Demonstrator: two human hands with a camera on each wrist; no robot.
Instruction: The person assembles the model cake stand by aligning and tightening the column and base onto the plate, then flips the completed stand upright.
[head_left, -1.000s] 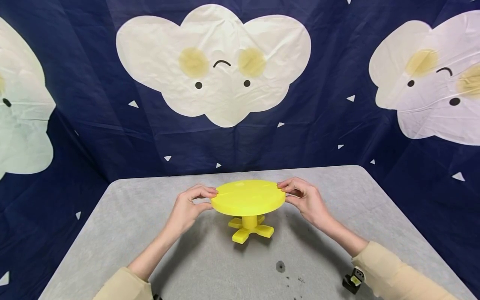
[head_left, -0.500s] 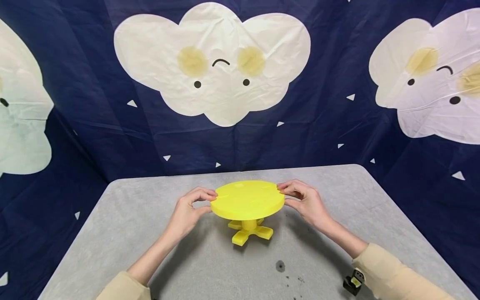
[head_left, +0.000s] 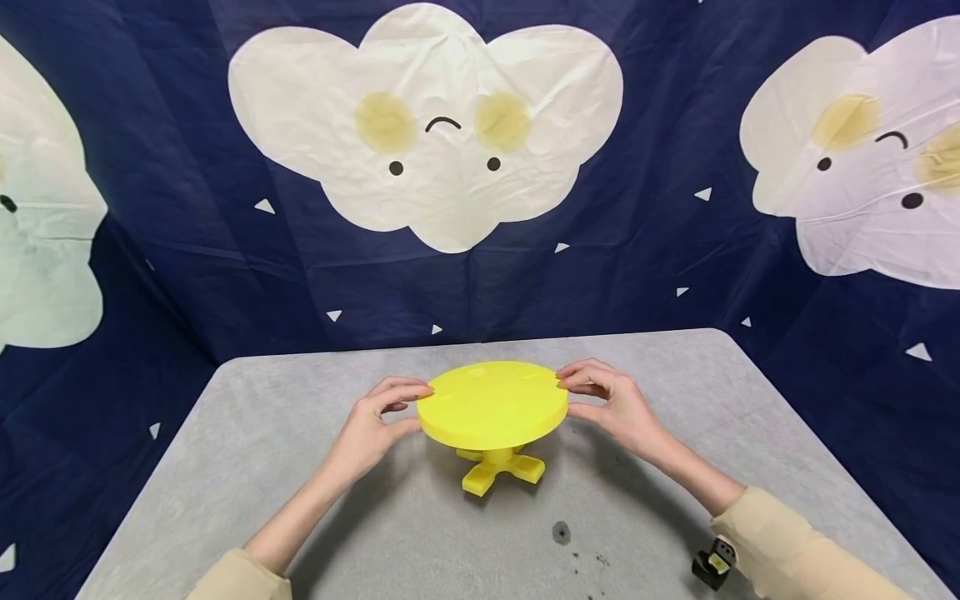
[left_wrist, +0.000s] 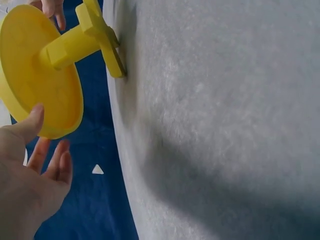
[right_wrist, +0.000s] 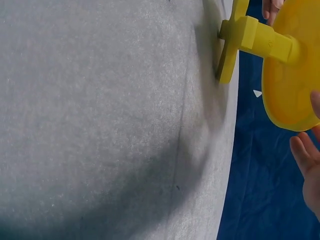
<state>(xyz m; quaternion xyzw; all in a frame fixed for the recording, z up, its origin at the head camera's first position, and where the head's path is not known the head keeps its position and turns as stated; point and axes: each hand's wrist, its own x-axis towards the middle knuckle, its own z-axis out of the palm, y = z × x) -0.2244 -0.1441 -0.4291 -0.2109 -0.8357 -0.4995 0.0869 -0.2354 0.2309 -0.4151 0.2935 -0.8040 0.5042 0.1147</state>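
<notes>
A yellow pedestal table [head_left: 491, 404], toy-sized, with a round top and a cross-shaped foot [head_left: 503, 475], is held between both hands in the head view. Its top tilts toward me. My left hand [head_left: 372, 427] pinches the left rim, fingers over the upper face and thumb underneath. On the opposite rim my right hand [head_left: 618, 410] grips the same way. From below, the left wrist view shows the post [left_wrist: 72, 46] joining top and foot, with the foot's edge close to the grey surface; whether every foot arm touches it I cannot tell.
The grey table [head_left: 300, 533] carries a dark round spot [head_left: 561, 532] and small specks in front of the foot. A navy cloth [head_left: 465, 292] with white clouds hangs behind and at both sides. A black device [head_left: 714, 564] sits by the right sleeve [head_left: 780, 533].
The yellow top has tipped further toward me, its near rim dropping and covering more of the post. The foot has shifted slightly nearer. Both hands keep their hold.
</notes>
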